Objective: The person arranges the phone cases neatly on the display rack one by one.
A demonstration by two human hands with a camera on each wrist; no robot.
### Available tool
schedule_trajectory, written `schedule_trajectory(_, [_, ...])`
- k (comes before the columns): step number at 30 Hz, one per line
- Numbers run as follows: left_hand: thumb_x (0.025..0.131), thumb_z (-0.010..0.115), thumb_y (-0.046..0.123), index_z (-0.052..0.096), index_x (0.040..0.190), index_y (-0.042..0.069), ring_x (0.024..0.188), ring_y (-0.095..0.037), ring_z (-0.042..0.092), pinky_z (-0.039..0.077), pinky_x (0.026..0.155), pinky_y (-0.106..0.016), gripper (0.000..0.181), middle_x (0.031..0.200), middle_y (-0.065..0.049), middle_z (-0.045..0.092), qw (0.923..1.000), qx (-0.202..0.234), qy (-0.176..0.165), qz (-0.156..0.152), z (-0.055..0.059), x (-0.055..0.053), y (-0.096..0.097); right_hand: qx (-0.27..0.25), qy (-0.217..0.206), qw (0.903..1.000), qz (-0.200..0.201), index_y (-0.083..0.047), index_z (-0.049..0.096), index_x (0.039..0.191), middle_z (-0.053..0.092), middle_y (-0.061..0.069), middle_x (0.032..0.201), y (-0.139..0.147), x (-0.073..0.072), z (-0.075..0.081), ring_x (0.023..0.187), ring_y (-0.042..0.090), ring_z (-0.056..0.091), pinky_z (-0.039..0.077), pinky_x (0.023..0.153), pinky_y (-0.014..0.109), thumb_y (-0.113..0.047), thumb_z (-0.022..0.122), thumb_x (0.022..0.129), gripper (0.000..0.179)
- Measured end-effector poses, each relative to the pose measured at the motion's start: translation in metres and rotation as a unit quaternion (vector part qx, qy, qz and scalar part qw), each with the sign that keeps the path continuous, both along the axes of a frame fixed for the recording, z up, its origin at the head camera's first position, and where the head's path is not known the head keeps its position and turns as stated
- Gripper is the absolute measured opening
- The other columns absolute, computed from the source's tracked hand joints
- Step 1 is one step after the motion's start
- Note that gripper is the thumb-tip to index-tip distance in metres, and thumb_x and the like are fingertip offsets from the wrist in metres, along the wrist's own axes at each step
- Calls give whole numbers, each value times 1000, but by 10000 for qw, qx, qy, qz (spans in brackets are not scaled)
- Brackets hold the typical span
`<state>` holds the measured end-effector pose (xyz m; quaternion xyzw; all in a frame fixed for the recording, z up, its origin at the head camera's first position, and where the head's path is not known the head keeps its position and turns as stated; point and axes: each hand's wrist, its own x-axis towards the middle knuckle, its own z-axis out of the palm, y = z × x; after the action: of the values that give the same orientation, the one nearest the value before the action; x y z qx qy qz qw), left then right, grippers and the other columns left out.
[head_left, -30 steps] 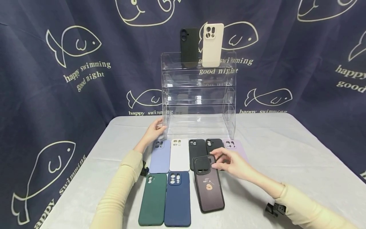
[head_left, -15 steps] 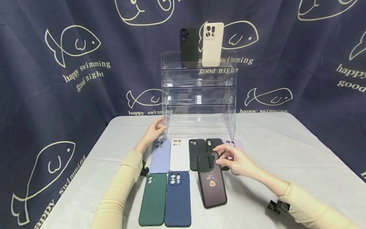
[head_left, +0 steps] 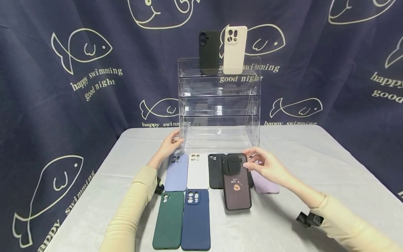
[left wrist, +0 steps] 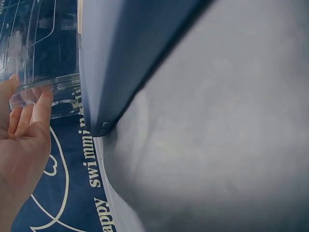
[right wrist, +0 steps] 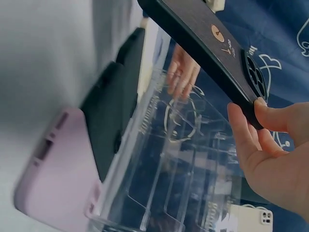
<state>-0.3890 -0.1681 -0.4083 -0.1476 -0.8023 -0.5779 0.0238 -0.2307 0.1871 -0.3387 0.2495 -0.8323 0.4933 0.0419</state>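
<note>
My right hand pinches a dark, smoky phone case by its upper right corner. The case has a black rim, a covered camera square and a small printed figure; it is raised in front of two black cases, partly hiding them. In the right wrist view, thumb and fingers hold this case at its camera end. My left hand holds the lower left side of a clear tiered display rack. In the left wrist view, the fingers lie against its clear edge.
Before the rack lie a light blue case, a white case and a purple case. Nearer are green and navy cases. The top tier bears a black case and a cream case.
My right hand has carried the smoky phone case away from me and slightly right, toward the rack. The case now stands more upright. My left hand has stayed at the rack's side.
</note>
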Motion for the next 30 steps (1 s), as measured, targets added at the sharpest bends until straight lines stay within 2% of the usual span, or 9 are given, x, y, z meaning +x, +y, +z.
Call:
schedule_trajectory(3, [94, 57, 13, 32, 143, 1, 121, -40, 51, 45, 102, -44, 57, 142, -24, 40, 10000, -27, 38, -10, -1, 0, 0, -77, 132, 9999, -55, 5, 55, 117, 59, 20, 101, 2, -3, 8, 79, 1, 63, 59, 69, 26, 3, 66, 83, 36])
schedule_trajectory(10, [94, 54, 4, 30, 140, -9, 121, -45, 48, 45, 102, -48, 54, 141, -32, 36, 9999, -3, -89, -124, 21, 24, 6, -103, 527, 9984, -187, 4, 56, 117, 60, 19, 100, 3, -9, 28, 78, 3, 63, 59, 63, 27, 3, 66, 83, 36])
schedule_trajectory(11, [94, 54, 4, 30, 140, -9, 121, -45, 48, 45, 102, -48, 54, 141, -32, 36, 9999, -2, -78, -138, 22, 25, 6, -92, 586, 9980, -218, 4, 56, 117, 60, 18, 100, 3, -10, 32, 78, 3, 64, 59, 63, 26, 3, 66, 83, 36])
schedule_trajectory(15, [93, 54, 4, 30, 141, -8, 122, -45, 47, 43, 103, -49, 54, 142, -31, 36, 9997, 80, -148, -187, 19, 21, 5, -103, 872, 9956, -331, 3, 57, 115, 61, 9, 97, 5, -14, 46, 77, 5, 65, 58, 64, 23, 5, 66, 82, 35])
schedule_trajectory(19, [93, 56, 6, 31, 141, -6, 122, -45, 48, 43, 103, -50, 56, 142, -30, 37, 9996, 169, -118, -197, 7, 9, 1, -184, 1133, 9924, -441, 3, 57, 115, 57, -3, 94, 7, -18, 61, 77, -1, 63, 57, 65, 19, 6, 66, 82, 35])
schedule_trajectory(23, [93, 58, 11, 32, 142, -3, 122, -43, 49, 44, 103, -47, 57, 142, -27, 38, 9998, 155, -77, -119, -3, 0, -1, -183, 1366, 9886, -598, 1, 59, 116, 56, -5, 92, 7, -23, 75, 75, -3, 63, 55, 65, 14, 4, 67, 82, 36])
schedule_trajectory(30, [93, 58, 14, 34, 142, 0, 120, -39, 52, 46, 101, -44, 56, 142, -24, 41, 10000, -43, 10, 35, -3, -2, 0, -218, 1656, 9817, -910, 0, 60, 117, 57, -8, 90, 7, -33, 97, 73, -5, 62, 55, 64, 12, 3, 69, 81, 38])
